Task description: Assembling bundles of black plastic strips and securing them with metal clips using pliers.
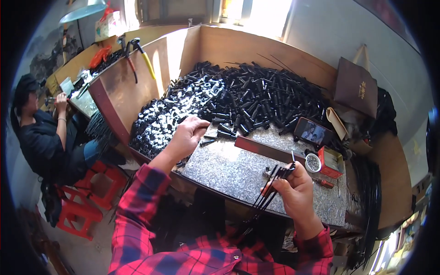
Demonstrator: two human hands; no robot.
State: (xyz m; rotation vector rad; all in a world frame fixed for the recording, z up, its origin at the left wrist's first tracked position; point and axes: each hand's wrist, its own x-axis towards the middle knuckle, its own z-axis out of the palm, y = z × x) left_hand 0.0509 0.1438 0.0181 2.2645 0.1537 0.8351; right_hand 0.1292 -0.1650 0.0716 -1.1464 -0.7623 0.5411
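right hand (295, 190) pinches thin black rods (280, 174) across the table's (215, 169) front edge, long axes slanting to the near left; the black parts (261, 96) lie far-left, nearer the left hand (184, 136), fingertips together, whether on something i cannot tell.

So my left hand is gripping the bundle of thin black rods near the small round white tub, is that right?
Not quite: in the head view, it's your right hand gripping the bundle of thin black rods near the small round white tub.
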